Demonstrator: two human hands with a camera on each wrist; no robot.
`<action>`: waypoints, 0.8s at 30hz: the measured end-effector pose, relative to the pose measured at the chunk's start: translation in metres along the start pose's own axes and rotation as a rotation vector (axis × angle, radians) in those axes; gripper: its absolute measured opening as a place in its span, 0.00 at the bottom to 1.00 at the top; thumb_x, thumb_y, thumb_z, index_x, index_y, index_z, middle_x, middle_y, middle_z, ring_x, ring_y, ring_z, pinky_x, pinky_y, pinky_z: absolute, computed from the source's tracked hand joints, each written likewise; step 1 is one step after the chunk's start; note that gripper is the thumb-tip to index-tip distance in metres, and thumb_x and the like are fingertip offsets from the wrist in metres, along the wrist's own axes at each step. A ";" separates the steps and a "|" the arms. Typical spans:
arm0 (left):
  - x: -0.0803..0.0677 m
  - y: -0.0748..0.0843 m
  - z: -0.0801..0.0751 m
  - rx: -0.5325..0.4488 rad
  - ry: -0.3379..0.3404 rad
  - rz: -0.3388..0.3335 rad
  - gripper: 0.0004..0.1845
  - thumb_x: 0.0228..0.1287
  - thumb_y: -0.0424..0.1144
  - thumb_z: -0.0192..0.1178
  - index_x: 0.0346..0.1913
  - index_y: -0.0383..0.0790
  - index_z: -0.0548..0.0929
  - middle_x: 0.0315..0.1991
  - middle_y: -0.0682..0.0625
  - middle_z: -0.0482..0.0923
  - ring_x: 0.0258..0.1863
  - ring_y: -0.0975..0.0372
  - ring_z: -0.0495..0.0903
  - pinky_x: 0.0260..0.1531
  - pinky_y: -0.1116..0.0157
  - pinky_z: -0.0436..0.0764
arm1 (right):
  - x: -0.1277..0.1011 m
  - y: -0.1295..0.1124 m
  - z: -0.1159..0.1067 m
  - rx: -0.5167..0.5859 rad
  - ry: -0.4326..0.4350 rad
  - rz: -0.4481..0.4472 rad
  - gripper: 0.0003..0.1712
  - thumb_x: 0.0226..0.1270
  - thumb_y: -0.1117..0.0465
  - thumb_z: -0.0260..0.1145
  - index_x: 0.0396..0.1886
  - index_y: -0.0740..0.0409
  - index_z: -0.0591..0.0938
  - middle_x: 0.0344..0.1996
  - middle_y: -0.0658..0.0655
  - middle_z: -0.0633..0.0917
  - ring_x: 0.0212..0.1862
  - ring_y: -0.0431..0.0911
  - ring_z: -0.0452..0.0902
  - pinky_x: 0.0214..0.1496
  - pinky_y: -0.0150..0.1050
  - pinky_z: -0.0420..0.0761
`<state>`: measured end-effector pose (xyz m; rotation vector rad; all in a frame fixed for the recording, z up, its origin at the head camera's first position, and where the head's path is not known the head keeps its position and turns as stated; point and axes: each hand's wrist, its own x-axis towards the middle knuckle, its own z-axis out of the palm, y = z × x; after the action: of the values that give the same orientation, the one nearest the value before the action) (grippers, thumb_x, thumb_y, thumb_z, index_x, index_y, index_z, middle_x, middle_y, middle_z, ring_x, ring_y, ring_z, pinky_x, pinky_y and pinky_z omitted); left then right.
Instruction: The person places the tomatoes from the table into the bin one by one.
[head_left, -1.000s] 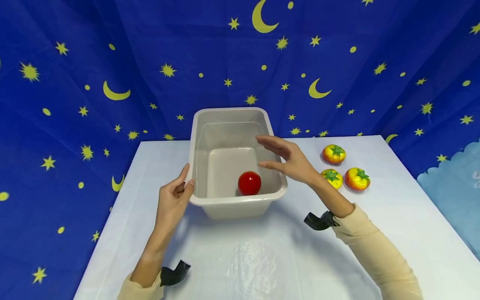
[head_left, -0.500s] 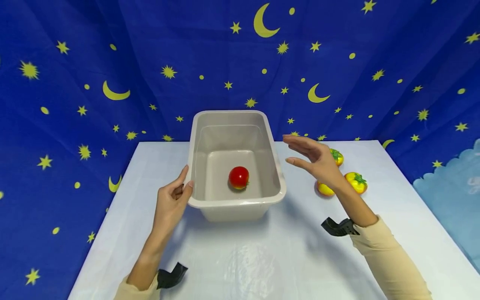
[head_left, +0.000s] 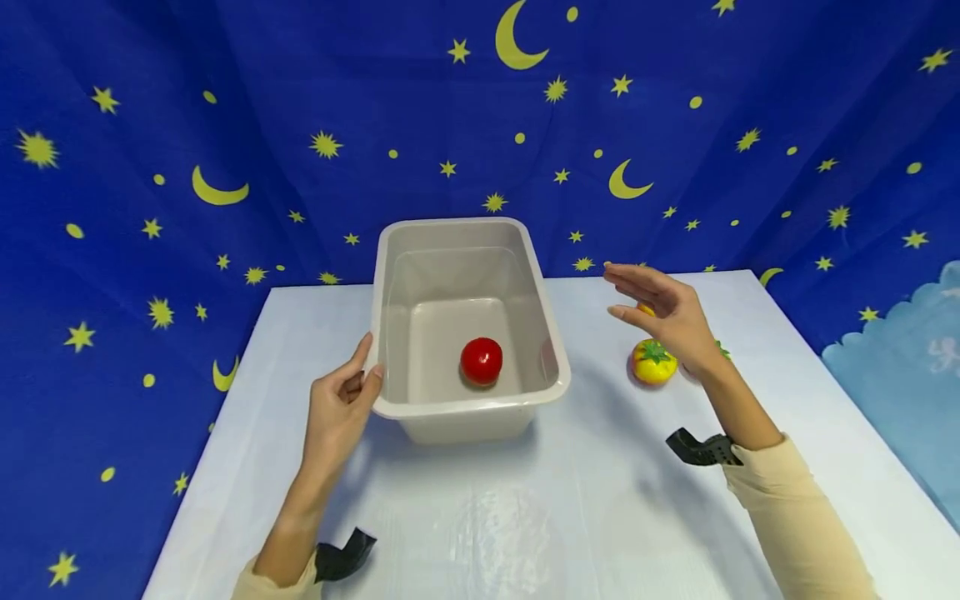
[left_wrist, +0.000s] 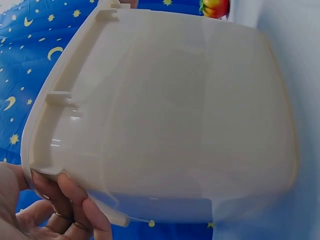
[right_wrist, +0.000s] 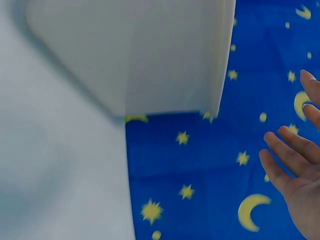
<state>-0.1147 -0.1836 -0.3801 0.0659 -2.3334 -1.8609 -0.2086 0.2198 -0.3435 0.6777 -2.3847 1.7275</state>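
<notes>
A light grey plastic bin [head_left: 465, 408] stands at the middle of the table. My left hand [head_left: 330, 425] pinches its left rim near the front corner, thumb above and fingers under the lip [left_wrist: 65, 205]. Inside, on the floor of the bin, lies a glossy red toy tomato [head_left: 482, 362]. To the right of the bin my right hand [head_left: 675, 321] is raised with fingers extended, thumb apart, holding nothing. Below it sits a yellow-orange toy fruit with a green leafy top [head_left: 654, 363]; two similar ones are mostly hidden behind the hand and wrist.
A white cloth covers the table [head_left: 495, 533]. Behind it hangs a blue curtain [head_left: 420, 100] with yellow moons and stars, close to the bin's far side. A light blue patch of the curtain [head_left: 907, 367] lies to the right.
My right hand has moved from over the bin's right rim to the right, over the yellow fruits. The red tomato has rolled a little within the bin. My left hand keeps its grip.
</notes>
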 end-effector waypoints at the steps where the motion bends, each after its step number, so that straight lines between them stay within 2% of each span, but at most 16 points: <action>1: 0.000 0.000 0.000 -0.003 0.004 0.005 0.26 0.72 0.34 0.55 0.71 0.42 0.67 0.47 0.31 0.81 0.32 0.72 0.82 0.31 0.76 0.79 | -0.001 0.003 -0.003 -0.007 0.008 0.006 0.28 0.65 0.70 0.66 0.65 0.65 0.74 0.63 0.57 0.78 0.63 0.40 0.74 0.60 0.25 0.74; 5: 0.001 0.002 0.000 -0.024 0.001 0.026 0.26 0.72 0.33 0.55 0.70 0.40 0.67 0.48 0.29 0.80 0.32 0.72 0.82 0.31 0.77 0.79 | -0.004 0.017 -0.017 -0.013 0.027 0.007 0.28 0.65 0.72 0.65 0.65 0.70 0.72 0.61 0.54 0.79 0.62 0.41 0.75 0.59 0.25 0.74; 7: 0.001 0.001 0.000 -0.036 0.000 0.021 0.26 0.71 0.32 0.55 0.70 0.38 0.67 0.51 0.30 0.79 0.33 0.73 0.82 0.32 0.77 0.80 | -0.006 0.023 -0.023 -0.013 0.030 0.021 0.28 0.65 0.72 0.65 0.65 0.70 0.72 0.59 0.50 0.80 0.61 0.39 0.76 0.58 0.25 0.75; 10: 0.001 0.000 0.001 -0.048 0.009 0.012 0.26 0.71 0.31 0.55 0.70 0.38 0.67 0.52 0.31 0.79 0.33 0.73 0.82 0.33 0.77 0.80 | -0.010 0.032 -0.030 -0.007 0.034 0.046 0.28 0.65 0.72 0.66 0.65 0.68 0.72 0.58 0.46 0.81 0.59 0.36 0.76 0.58 0.24 0.75; 15: 0.000 -0.002 0.001 -0.039 0.019 -0.006 0.26 0.71 0.31 0.55 0.70 0.39 0.67 0.43 0.33 0.83 0.32 0.70 0.83 0.31 0.76 0.80 | -0.017 0.043 -0.036 -0.022 0.043 0.056 0.29 0.64 0.72 0.66 0.65 0.68 0.72 0.59 0.54 0.81 0.58 0.35 0.77 0.59 0.24 0.74; 20: -0.002 -0.002 0.000 -0.033 0.014 -0.022 0.26 0.71 0.31 0.56 0.70 0.40 0.68 0.45 0.32 0.82 0.32 0.69 0.83 0.29 0.75 0.79 | -0.025 0.050 -0.039 -0.034 0.069 0.050 0.28 0.64 0.73 0.66 0.64 0.69 0.73 0.58 0.59 0.81 0.57 0.36 0.78 0.60 0.25 0.74; 22: -0.001 -0.002 0.000 -0.040 0.015 -0.013 0.26 0.71 0.31 0.56 0.70 0.40 0.68 0.42 0.36 0.84 0.29 0.69 0.82 0.26 0.75 0.79 | -0.027 0.052 -0.041 -0.018 0.087 0.040 0.28 0.64 0.73 0.66 0.64 0.69 0.73 0.58 0.60 0.81 0.57 0.37 0.78 0.60 0.26 0.74; 24: 0.000 -0.002 0.000 -0.051 0.013 -0.004 0.26 0.71 0.31 0.56 0.70 0.39 0.67 0.37 0.47 0.86 0.26 0.69 0.80 0.23 0.74 0.78 | -0.029 0.054 -0.043 0.009 0.100 0.031 0.27 0.64 0.74 0.65 0.64 0.70 0.73 0.59 0.60 0.80 0.58 0.38 0.78 0.60 0.25 0.74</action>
<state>-0.1149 -0.1840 -0.3819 0.0772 -2.2774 -1.9150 -0.2123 0.2810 -0.3862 0.5445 -2.3344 1.7417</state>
